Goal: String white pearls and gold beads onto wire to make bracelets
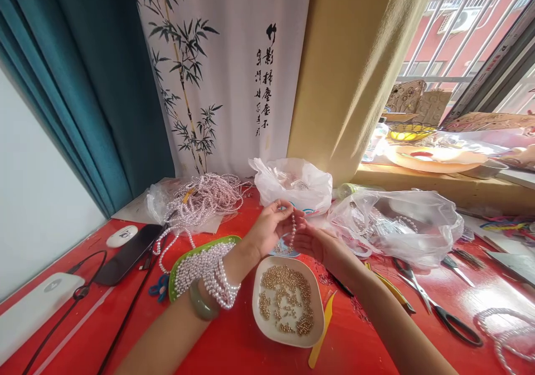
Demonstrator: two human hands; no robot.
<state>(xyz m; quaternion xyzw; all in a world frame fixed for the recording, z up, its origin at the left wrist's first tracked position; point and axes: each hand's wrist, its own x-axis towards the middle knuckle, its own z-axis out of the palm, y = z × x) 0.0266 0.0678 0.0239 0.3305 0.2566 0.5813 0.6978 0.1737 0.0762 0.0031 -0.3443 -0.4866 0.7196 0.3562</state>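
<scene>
My left hand (271, 227) is raised over the red table (234, 341), its fingers pinched on the top of a short strand of pale pearl beads (292, 231) that hangs down. My right hand (316, 242) is palm up just right of the strand, fingers touching its lower part. Several pearl bracelets (221, 283) and a green bangle (202, 303) circle my left wrist. Below the hands sits a white dish (288, 300) of small gold beads.
A green tray (188, 258) of pearl strands and a pile of pearl strings (204, 196) lie to the left. Plastic bags (295, 183) sit behind and right. Scissors (434, 305), a yellow tool (320, 333), a phone (127, 252) and a white power bank (35, 308) lie around.
</scene>
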